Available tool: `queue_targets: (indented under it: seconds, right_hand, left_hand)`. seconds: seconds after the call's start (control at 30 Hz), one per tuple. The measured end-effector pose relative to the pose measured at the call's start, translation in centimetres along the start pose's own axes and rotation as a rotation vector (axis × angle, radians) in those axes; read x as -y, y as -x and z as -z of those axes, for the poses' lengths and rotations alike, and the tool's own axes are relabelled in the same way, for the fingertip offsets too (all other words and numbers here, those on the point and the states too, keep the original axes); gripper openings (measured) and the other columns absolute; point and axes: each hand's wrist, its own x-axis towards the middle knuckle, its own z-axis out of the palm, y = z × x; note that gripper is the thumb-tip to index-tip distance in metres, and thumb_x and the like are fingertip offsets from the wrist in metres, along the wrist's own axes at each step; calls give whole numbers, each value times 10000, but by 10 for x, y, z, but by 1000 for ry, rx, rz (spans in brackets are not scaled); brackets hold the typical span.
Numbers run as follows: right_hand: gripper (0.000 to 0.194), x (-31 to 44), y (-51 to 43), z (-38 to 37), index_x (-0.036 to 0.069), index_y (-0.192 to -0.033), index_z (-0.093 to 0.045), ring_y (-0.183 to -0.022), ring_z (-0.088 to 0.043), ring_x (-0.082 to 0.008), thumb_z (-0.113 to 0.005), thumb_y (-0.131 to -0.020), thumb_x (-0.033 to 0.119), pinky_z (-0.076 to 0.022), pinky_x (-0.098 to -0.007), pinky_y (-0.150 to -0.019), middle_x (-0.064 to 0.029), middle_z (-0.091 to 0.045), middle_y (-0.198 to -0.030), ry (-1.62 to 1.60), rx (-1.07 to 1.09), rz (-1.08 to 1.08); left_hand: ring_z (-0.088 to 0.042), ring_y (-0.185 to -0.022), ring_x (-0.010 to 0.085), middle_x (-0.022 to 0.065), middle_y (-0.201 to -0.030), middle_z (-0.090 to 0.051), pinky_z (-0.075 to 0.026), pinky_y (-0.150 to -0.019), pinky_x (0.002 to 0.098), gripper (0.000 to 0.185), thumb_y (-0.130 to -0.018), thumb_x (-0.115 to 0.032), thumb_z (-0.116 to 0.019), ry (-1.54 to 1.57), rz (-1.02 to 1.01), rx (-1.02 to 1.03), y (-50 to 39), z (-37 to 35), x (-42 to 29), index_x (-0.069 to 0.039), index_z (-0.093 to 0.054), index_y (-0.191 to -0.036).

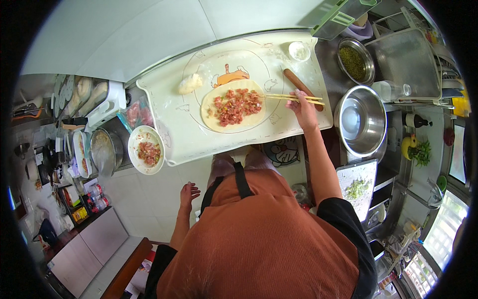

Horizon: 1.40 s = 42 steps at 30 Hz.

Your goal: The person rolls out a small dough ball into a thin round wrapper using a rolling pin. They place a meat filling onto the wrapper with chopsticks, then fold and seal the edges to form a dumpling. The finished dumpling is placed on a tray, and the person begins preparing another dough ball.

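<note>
My right hand [303,111] grips a pair of wooden chopsticks [276,96]. Their tips reach the right edge of the minced meat filling [235,106], which is spread in a loose layer over a flat oval of rolled dough [209,116]. Beneath the dough lies a cream printed kneading mat [171,129]. Down by my side, away from the counter, hangs my left hand [189,194], holding nothing, its fingers somewhat apart. A lump of dough [190,83] rests left of the sheet. Partly behind my right hand lies a brown rolling pin [297,83].
A white bowl [134,166] with more meat stands at the mat's left corner. Near the upper right corner sits a small bowl of white powder [299,51]. Right of the mat are a large steel basin [378,130] and a cutting board [368,173] bearing chopped greens.
</note>
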Motion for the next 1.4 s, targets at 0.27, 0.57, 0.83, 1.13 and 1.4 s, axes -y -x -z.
queue_targets:
  seconds: [0.27, 0.57, 0.83, 1.13, 1.4]
  right_hand:
    - [214, -5, 3, -28, 10, -1086, -656, -789, -692, -171, -562, -1077, 202, -611, -334, -743, -82, -686, -959, -57, 35, -7]
    - [200, -8, -12, -75, 16, -1061, -624, -769, -704, -208, -568, -1060, 208, -612, -364, -749, -135, -698, -1059, 174, 323, -86]
    - [305, 39, -13, -95, -44, -1041, -672, -803, -723, -209, -592, -1062, 249, -620, -353, -750, -118, -712, -953, 419, 269, 119]
    - [271, -46, 140, -147, 53, -1171, -725, -928, -718, -277, -732, -904, 11, -620, -358, -747, -162, -697, -1086, 1109, 157, 802]
    - [424, -137, 179, -187, 56, -1279, -701, -1089, -623, -354, -735, -867, -37, -557, -414, -895, -188, -597, -1192, 1269, -145, 885]
  left_hand:
    - [-733, -895, 258, 148, -1033, -683, -615, -781, 371, 499, -1072, -460, -496, 29, -24, 10, 2, 1, 5, 4, -611, -1213]
    - [-724, -855, 230, 126, -999, -673, -604, -764, 363, 504, -1064, -475, -525, 55, -16, -2, 1, -5, 14, 2, -614, -1204]
    - [-723, -911, 264, 151, -1043, -674, -604, -819, 402, 548, -1054, -511, -519, 109, -23, -12, 8, -4, 34, 3, -605, -1223]
    - [-726, -808, 233, 124, -965, -686, -599, -696, 354, 493, -1060, -483, -529, 12, 22, -23, -16, 47, 51, -13, -629, -1172]
    - [-708, -769, 208, 110, -933, -676, -576, -670, 331, 470, -1059, -471, -538, -185, 37, 27, -54, 159, 32, -20, -627, -1156]
